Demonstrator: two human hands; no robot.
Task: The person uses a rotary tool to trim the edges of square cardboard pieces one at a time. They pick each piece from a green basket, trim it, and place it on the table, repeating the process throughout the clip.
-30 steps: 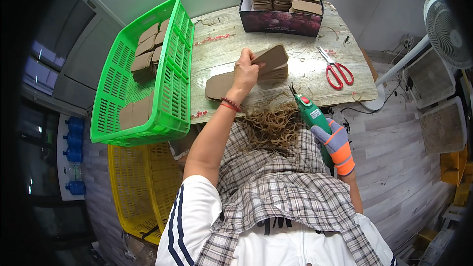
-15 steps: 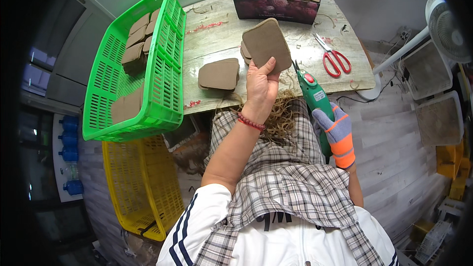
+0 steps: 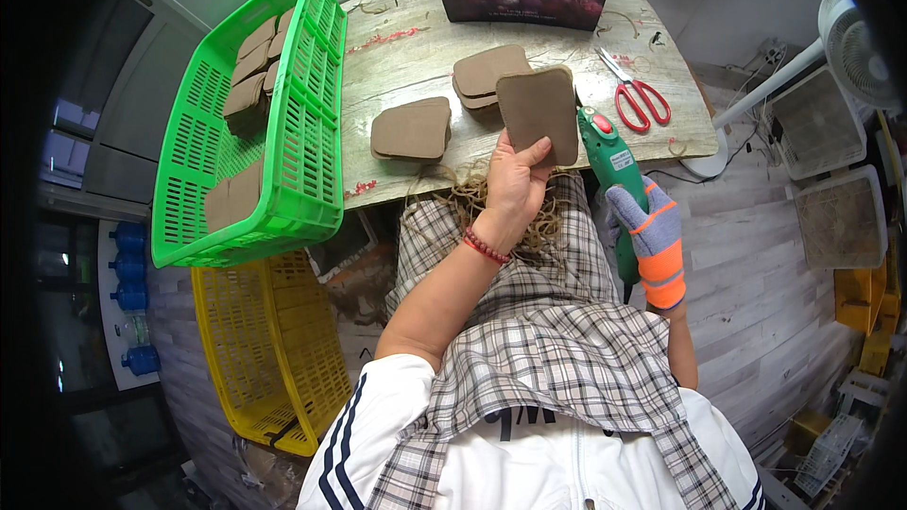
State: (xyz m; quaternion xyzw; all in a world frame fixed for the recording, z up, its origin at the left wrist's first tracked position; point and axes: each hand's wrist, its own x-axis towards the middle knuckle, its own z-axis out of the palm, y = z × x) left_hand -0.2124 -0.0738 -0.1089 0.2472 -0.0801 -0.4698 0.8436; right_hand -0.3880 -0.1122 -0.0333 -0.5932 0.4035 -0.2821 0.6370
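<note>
A rounded brown fabric pad (image 3: 536, 106) is pinched at its lower edge by my bare left hand (image 3: 516, 181), thumb on its face, above the table's near edge. My right hand (image 3: 658, 244), in a grey and orange glove, is wrapped round green electric scissors (image 3: 606, 147) with a red button. Their tip lies close to the pad's right edge, partly hidden behind it. Beyond the held pad sits a stack of similar pads (image 3: 489, 74). Another short stack (image 3: 413, 128) lies to its left. Brown trimmings (image 3: 539, 229) heap on my checked apron.
Red-handled scissors (image 3: 643, 104) lie at the table's right. A dark box (image 3: 520, 2) of stacked pads stands at the back. The green crate (image 3: 326, 151) at left holds more pads; a yellow crate (image 3: 274, 349) is below. A white fan (image 3: 846, 47) stands at right.
My left hand has moved right and slightly down, turning the pad more upright and bringing it near the electric scissors' tip. The stack behind it is more exposed. The view has shifted slightly.
</note>
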